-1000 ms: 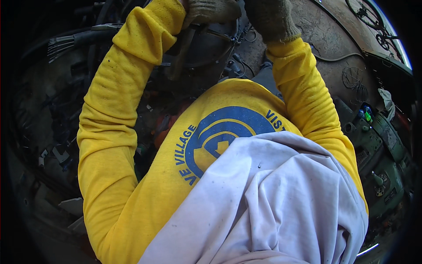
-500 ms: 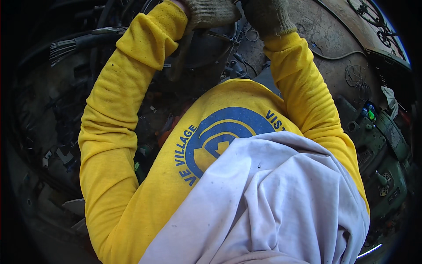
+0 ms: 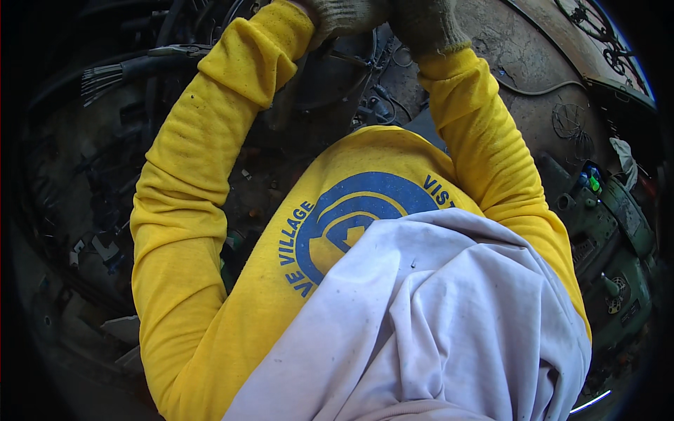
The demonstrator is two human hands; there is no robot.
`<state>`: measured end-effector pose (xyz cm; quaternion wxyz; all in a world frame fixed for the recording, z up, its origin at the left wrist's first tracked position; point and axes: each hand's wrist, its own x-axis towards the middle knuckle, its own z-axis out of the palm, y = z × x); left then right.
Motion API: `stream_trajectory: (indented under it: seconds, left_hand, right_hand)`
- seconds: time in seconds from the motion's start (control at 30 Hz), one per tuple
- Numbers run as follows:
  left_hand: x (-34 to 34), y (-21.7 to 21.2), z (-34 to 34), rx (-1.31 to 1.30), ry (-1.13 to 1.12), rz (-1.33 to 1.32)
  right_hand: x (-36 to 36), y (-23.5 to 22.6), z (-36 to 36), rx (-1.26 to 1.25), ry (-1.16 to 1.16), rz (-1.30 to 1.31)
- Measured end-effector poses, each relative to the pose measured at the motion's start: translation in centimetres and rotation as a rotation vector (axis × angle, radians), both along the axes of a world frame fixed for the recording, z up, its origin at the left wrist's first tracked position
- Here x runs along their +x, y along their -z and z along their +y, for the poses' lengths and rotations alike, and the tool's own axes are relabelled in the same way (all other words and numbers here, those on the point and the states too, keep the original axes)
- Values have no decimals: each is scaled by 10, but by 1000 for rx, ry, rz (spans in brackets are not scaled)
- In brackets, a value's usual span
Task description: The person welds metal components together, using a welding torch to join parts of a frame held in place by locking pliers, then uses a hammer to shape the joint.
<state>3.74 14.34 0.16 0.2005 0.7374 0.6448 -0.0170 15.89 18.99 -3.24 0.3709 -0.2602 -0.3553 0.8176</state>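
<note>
Both gloved hands, left (image 3: 344,15) and right (image 3: 425,21), were up at the dark machine part (image 3: 330,77); finger state cut off, cannot tell. Cable bundle (image 3: 133,70) left, dirt floor (image 3: 519,63) beyond.

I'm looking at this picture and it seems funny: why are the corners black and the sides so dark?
In the head view, the fisheye lens leaves black corners and bends things near the rim. The dark cluttered machinery on the left sits in deep shadow, while the yellow long-sleeved shirt and white cloth are brightly lit and sharp. The left knit-gloved hand and right knit-gloved hand are cut off at the top edge.
</note>
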Motion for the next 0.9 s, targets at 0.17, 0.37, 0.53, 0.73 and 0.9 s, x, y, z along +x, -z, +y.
stream_trajectory:
  seconds: [0.17,0.37,0.53,0.73,0.9]
  left_hand:
    - [-14,19,-5,218,128,50]
    - [-21,21,-11,267,135,128]
    - [9,-18,-14,213,-21,-55]
    - [14,-13,-17,76,-430,-8]
    - [12,4,-10,68,-229,215]
  right_hand:
    - [-7,41,19,1108,316,-139]
    - [-13,25,9,1085,249,-402]
    - [-19,17,14,296,162,20]
    - [-22,16,13,482,198,-277]
    - [-25,37,21,1089,386,-644]
